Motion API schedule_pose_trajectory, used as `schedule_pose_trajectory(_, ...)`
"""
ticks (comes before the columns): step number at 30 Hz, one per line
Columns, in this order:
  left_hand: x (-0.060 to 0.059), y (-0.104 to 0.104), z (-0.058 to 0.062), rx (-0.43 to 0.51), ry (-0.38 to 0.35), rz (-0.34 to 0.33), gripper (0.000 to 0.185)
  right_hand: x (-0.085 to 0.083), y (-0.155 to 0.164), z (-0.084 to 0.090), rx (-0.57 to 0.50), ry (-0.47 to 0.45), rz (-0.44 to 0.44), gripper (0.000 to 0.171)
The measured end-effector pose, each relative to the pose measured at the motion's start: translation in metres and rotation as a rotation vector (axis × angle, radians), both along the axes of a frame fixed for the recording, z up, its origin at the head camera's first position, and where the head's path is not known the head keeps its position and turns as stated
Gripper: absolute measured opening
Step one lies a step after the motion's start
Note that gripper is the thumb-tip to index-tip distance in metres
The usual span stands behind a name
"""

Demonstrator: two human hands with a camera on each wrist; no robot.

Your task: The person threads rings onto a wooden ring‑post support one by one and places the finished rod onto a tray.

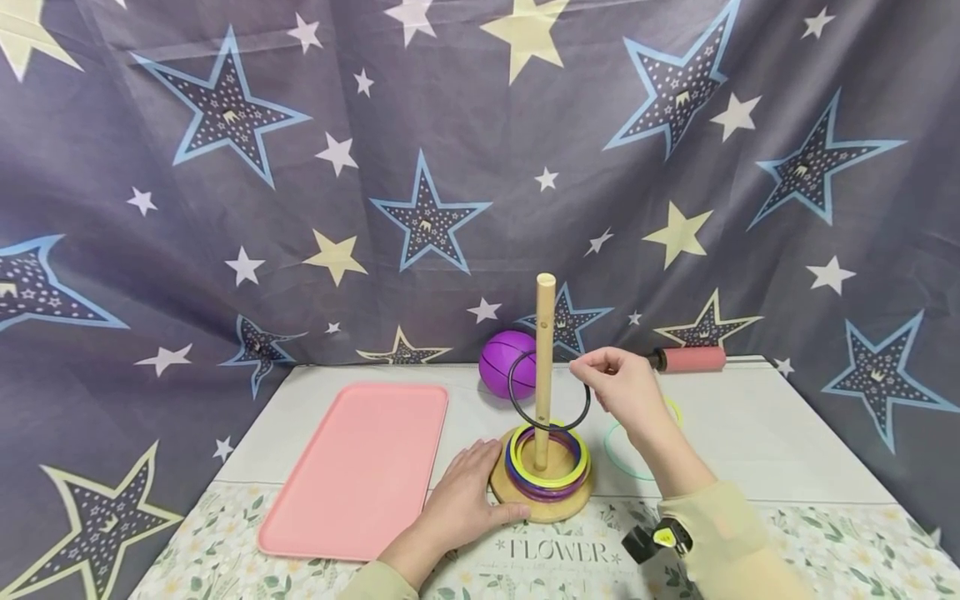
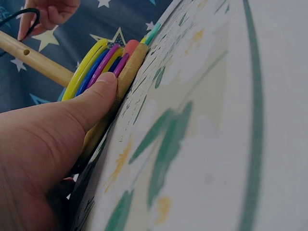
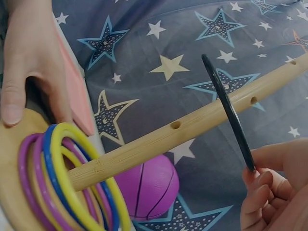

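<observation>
A wooden peg (image 1: 544,367) stands upright on a round wooden base (image 1: 542,502) near the table's front. Yellow, blue and purple rings (image 1: 546,472) lie stacked round the peg on the base. My right hand (image 1: 622,385) pinches a black ring (image 1: 548,390) that hangs tilted around the peg, about halfway down it. In the right wrist view the black ring (image 3: 227,111) crosses the peg (image 3: 192,127) above the stacked rings (image 3: 67,178). My left hand (image 1: 468,496) rests against the base's left side, thumb (image 2: 94,98) pressed on the base's edge (image 2: 130,72).
A pink tray (image 1: 360,467) lies left of the base. A purple ball (image 1: 507,363) sits behind the peg. A pink-handled pump (image 1: 688,359) lies at the table's back right. A light green ring (image 1: 626,450) lies flat right of the base. Star-patterned cloth hangs behind.
</observation>
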State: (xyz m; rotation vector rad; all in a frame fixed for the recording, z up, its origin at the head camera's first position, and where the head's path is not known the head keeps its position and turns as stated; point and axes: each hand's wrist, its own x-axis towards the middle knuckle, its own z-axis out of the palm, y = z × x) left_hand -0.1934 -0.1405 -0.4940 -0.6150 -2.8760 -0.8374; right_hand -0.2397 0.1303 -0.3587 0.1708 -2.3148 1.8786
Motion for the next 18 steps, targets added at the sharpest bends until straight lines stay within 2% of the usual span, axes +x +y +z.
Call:
schedule_pose_trajectory(8,-0.001,0.0,0.0,0.003,-0.006,0.0,0.116,-0.002,-0.001,-0.017,0.048,-0.039,-0.005,0.021)
schedule_pose_trajectory(18,0.001,0.001,0.002,0.0,0.001,-0.004,0.115,-0.005,0.001,-0.044,0.148,-0.044,-0.025,0.015)
